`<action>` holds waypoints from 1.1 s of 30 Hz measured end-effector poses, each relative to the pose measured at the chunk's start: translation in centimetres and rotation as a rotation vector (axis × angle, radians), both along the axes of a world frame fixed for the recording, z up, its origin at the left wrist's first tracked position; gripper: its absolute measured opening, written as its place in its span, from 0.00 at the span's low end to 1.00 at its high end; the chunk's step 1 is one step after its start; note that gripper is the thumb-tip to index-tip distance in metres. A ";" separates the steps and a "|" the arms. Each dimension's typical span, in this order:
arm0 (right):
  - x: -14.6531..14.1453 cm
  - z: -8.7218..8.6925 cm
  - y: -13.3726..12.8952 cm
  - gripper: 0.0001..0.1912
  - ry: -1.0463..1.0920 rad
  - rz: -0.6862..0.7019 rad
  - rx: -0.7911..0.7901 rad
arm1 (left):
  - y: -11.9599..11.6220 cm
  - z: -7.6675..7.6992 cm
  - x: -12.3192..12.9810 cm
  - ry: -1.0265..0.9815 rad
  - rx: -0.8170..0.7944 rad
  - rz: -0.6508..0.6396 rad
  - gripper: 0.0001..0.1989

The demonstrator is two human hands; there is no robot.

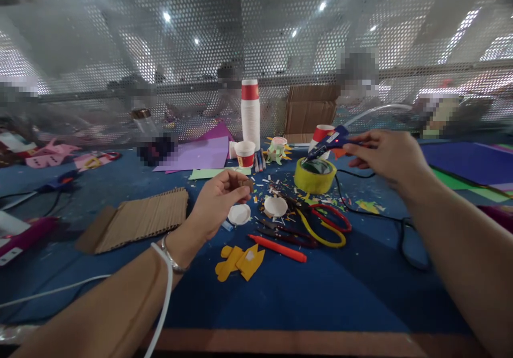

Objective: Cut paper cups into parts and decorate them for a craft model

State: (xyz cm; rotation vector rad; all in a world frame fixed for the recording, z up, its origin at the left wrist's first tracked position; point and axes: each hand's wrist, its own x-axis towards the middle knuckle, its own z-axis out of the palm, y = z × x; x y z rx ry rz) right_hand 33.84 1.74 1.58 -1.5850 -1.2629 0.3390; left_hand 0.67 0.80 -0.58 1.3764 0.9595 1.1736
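My left hand pinches a small brown piece, which looks like cardboard, above two white paper discs or cup bottoms. Over at the right, my right hand is closed on the back end of a blue glue gun. The gun's nozzle points down and left, at the roll of yellow tape; whether it touches the roll I cannot tell. Below the hands lie scissors with red and yellow handles, dark-handled pliers, a red marker and yellow paper cutouts.
A tall stack of paper cups stands at the back, beside purple paper. Corrugated cardboard lies on the left, with another glue gun beyond it. Paper scraps litter the middle. A black cord runs rightward. Blue sheets lie far right.
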 end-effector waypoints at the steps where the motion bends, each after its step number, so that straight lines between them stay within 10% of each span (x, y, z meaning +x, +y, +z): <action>1: -0.2 0.4 -0.2 0.09 0.075 -0.013 0.035 | 0.0 0.0 0.0 -0.009 -0.008 0.005 0.10; 17: -4.3 3.5 -3.1 0.10 0.862 0.330 0.049 | -0.1 0.5 -0.5 -0.080 -0.089 0.028 0.12; 33: -4.6 3.0 -3.9 0.13 0.673 0.559 0.016 | -0.4 0.9 -0.4 -0.080 -0.093 0.035 0.11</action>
